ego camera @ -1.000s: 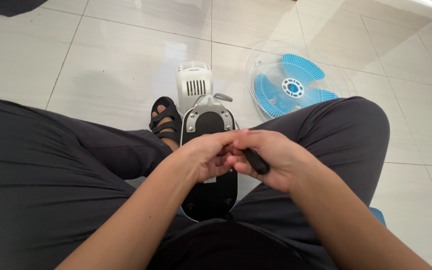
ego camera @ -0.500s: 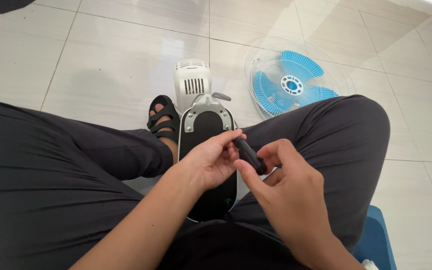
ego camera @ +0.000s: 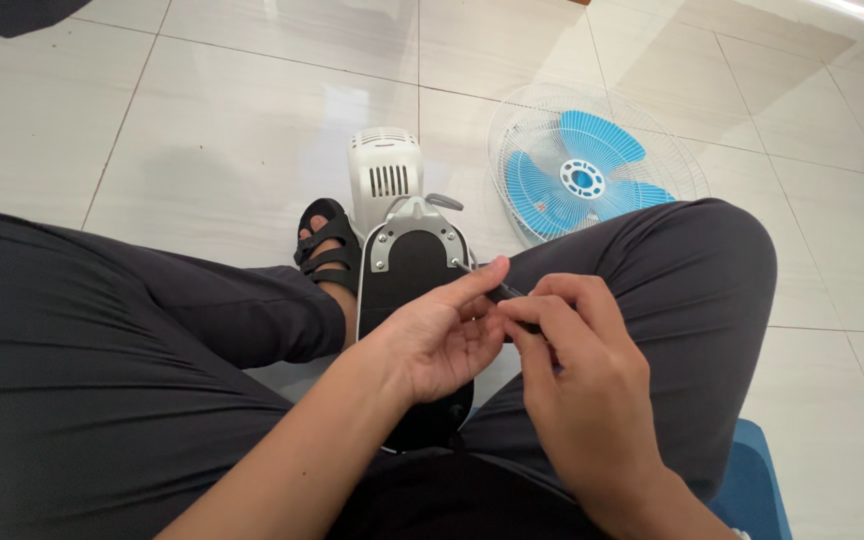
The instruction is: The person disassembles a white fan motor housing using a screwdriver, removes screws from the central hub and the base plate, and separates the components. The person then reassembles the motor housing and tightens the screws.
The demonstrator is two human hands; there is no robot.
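A fan body lies between my knees, its black base plate (ego camera: 407,275) facing me and its white motor housing (ego camera: 384,175) on the floor beyond. My right hand (ego camera: 577,385) is closed on a screwdriver (ego camera: 500,289), whose thin shaft points at the upper right edge of the plate. My left hand (ego camera: 432,345) lies over the plate's right side. Its index finger stretches along the shaft and its other fingers curl onto the tool beside my right fingers. The handle is mostly hidden in my hands.
A white wire grille with blue fan blades (ego camera: 582,180) lies on the tiled floor to the right. My sandalled foot (ego camera: 327,245) is left of the fan body. A blue seat edge (ego camera: 752,480) shows at the lower right.
The black handle, visible between both hands half a second ago, is now covered by my right hand. The shaft tip has come down to the plate's edge, and my left index finger has stretched out.
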